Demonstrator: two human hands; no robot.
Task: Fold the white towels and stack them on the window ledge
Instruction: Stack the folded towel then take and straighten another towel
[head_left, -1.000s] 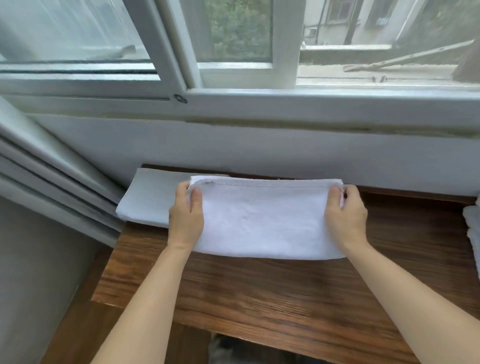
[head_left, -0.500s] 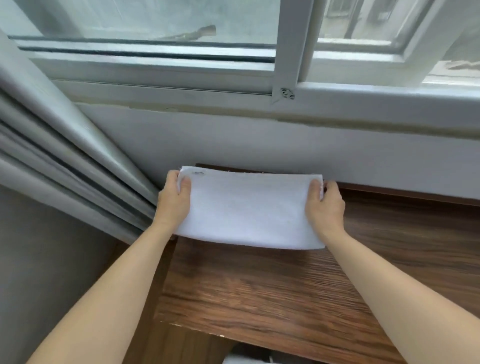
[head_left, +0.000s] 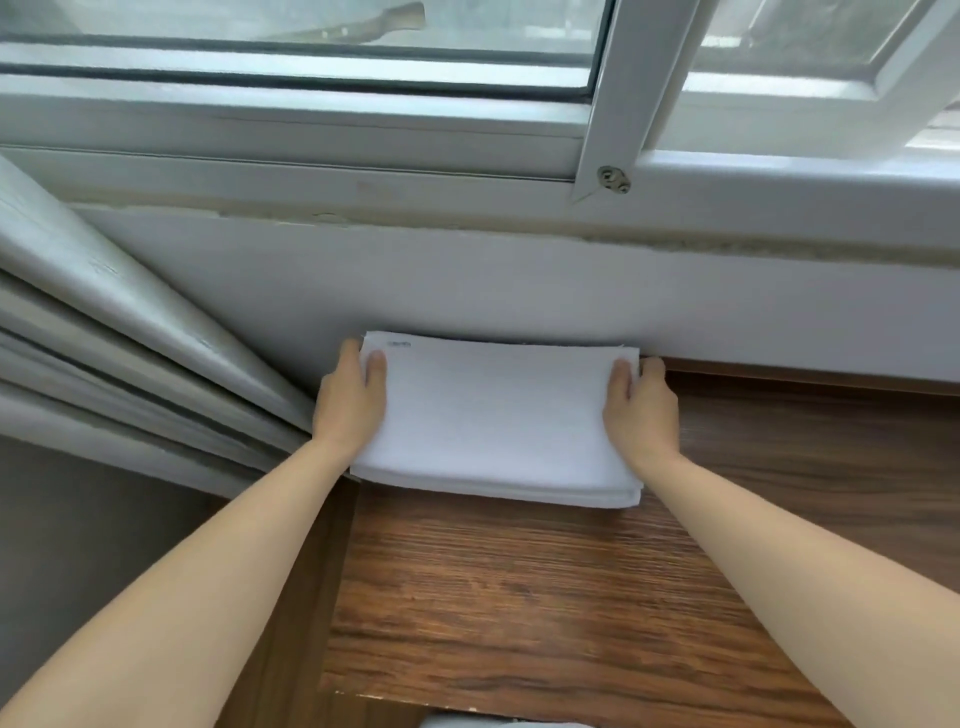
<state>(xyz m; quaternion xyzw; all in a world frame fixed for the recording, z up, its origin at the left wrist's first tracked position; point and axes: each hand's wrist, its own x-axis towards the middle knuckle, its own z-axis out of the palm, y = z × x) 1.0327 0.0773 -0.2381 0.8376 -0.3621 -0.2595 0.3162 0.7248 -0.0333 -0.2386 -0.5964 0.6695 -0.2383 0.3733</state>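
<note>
- Near edge: the wooden window ledge (head_left: 545, 597) runs from its chipped front edge back to the white wall (head_left: 519, 291). Both forearms reach across it toward the far left corner.
- Task item: the folded white towel (head_left: 493, 421) lies on a stack of folded layers at the far left corner of the ledge, with its back edge against the wall. Layer edges show along the near side of the stack.
- Left hand (head_left: 349, 402): it grips the left end of the towel, thumb on top, the other fingers wrapped down over the edge and out of sight.
- Right hand (head_left: 641, 415): it grips the right end in the same way, thumb on top, the other fingers curled round the far right corner.
- Step in hand, as judged: seating the towel on the stack.
- Procedure: align both short ends with the layers below before releasing. Keep the back edge parallel to the wall.
- Procedure: withdraw the lower fingers sideways, not upward, so the top layer does not drag or unfold. Press flat if a corner lifts.
- Left of the stack: the grey curtain (head_left: 130, 353) hangs just beside the left hand. Avoid trapping it under the towel.
- Far: the window frame (head_left: 613, 130) stands above the wall.
</note>
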